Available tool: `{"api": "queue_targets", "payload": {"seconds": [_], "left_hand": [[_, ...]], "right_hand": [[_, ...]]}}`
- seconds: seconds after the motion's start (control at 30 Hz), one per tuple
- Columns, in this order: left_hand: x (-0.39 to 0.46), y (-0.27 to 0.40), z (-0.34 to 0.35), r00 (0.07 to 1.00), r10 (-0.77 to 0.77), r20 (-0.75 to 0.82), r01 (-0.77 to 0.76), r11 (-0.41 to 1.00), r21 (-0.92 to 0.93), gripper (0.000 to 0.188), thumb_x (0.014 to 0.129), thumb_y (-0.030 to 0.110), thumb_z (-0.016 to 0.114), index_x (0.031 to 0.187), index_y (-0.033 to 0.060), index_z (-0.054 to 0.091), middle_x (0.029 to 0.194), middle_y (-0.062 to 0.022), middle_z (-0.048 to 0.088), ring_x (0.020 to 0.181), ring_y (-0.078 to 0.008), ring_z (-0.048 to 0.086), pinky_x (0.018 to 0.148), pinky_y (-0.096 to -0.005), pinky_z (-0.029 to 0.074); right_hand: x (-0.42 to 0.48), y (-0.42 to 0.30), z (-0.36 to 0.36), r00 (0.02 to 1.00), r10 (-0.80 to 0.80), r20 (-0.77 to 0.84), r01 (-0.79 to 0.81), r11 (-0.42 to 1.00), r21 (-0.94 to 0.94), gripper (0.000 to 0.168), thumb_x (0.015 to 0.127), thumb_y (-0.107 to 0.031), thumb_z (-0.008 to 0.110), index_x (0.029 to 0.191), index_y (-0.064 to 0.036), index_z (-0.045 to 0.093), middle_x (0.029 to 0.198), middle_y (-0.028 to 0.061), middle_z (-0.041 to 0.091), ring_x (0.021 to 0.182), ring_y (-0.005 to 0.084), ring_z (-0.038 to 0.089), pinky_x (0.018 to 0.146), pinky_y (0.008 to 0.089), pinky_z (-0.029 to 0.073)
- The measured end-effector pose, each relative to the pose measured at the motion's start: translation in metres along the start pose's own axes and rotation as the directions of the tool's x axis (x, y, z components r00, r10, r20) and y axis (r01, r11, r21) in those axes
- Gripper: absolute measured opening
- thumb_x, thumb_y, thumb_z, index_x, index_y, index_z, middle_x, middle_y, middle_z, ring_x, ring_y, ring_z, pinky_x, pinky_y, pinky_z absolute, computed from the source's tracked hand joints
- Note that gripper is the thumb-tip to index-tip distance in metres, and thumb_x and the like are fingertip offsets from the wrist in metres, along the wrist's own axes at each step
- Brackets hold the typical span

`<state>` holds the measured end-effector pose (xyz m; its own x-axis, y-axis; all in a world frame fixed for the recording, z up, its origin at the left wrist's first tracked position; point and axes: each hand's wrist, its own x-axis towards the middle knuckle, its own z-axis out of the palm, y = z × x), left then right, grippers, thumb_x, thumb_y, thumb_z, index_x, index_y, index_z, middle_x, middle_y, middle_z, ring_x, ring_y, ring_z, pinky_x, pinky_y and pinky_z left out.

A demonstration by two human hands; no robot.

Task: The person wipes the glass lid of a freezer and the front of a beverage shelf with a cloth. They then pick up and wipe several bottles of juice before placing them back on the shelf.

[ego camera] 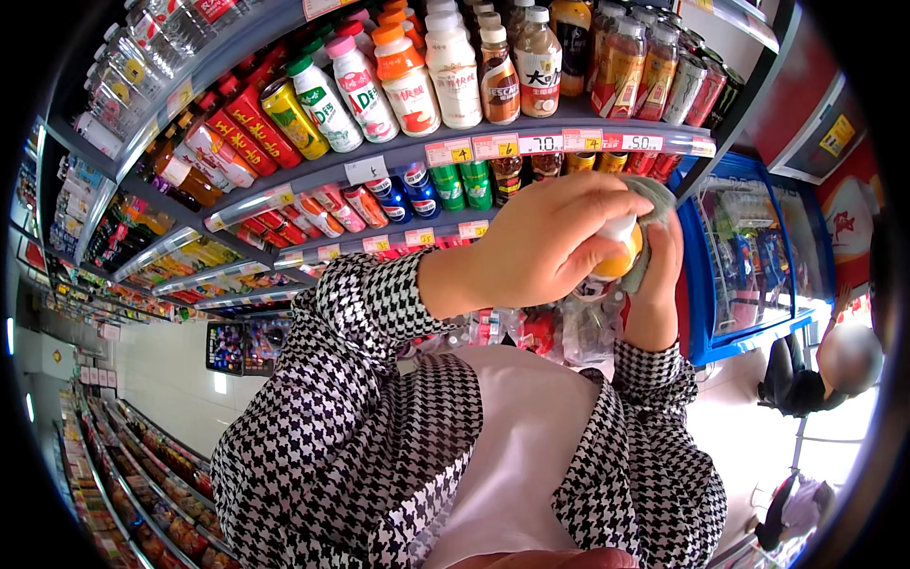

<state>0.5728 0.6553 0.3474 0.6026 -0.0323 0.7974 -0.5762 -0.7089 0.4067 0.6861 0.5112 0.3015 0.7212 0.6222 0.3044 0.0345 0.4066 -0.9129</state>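
In front of the shelves, my left hand [540, 238] grips the white cap of a bottle [617, 264] with a yellow upper part. A grey-green cloth [650, 195] wraps the bottle's far side. My right hand [660, 274] holds the cloth against the bottle, fingers curled around it. The bottle is held up off the shelf, and its lower part is mostly hidden by my hands and the cloth. Just beyond my hands is a shelf edge [498, 146] with price tags, and several drink bottles [455, 78] stand on that shelf.
Cans [449, 186] line the shelf below, and plastic-wrapped packs [586, 331] lie low in front of me. A blue-framed freezer [746, 242] stands to the right. Two people [803, 380] are farther right. Behind at left run snack shelves [142, 491].
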Motion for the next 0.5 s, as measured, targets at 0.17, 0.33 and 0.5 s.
{"api": "queue_targets", "payload": {"seconds": [0.17,0.33,0.5], "left_hand": [[-0.003,-0.001,-0.015,0.999,-0.002,0.037,0.006,0.994,-0.105,0.035,0.091,0.012,0.067,0.123,0.0003,0.060,0.114,-0.0139,0.066,0.099,-0.0282,0.066,0.088,-0.0356,0.052],[-0.010,-0.018,-0.022,0.957,-0.285,-0.042,0.210,0.790,-0.576,0.042,0.101,0.018,0.057,0.137,-0.0017,0.048,0.119,-0.0116,0.062,0.116,-0.0227,0.062,0.101,-0.0361,0.050],[-0.032,-0.029,-0.021,0.937,-0.239,-0.255,0.172,0.950,-0.260,0.039,0.101,0.010,0.058,0.136,-0.0021,0.046,0.121,-0.0129,0.061,0.120,-0.0259,0.061,0.100,-0.0362,0.050]], "right_hand": [[-0.005,0.052,-0.026,0.841,0.369,0.396,-0.505,0.800,0.325,0.046,0.096,-0.028,0.057,0.132,-0.001,0.055,0.119,0.0143,0.066,0.103,0.0208,0.067,0.087,0.0337,0.056],[-0.024,0.113,-0.058,0.783,0.378,0.494,-0.620,0.543,0.566,0.060,0.093,-0.031,0.060,0.140,0.003,0.045,0.129,0.0237,0.060,0.109,0.0349,0.065,0.095,0.0439,0.055],[-0.026,0.101,-0.050,0.884,0.412,0.222,-0.411,0.455,0.790,0.044,0.105,-0.028,0.037,0.141,-0.003,0.047,0.134,0.0151,0.059,0.121,0.0293,0.060,0.098,0.0486,0.052]]}}
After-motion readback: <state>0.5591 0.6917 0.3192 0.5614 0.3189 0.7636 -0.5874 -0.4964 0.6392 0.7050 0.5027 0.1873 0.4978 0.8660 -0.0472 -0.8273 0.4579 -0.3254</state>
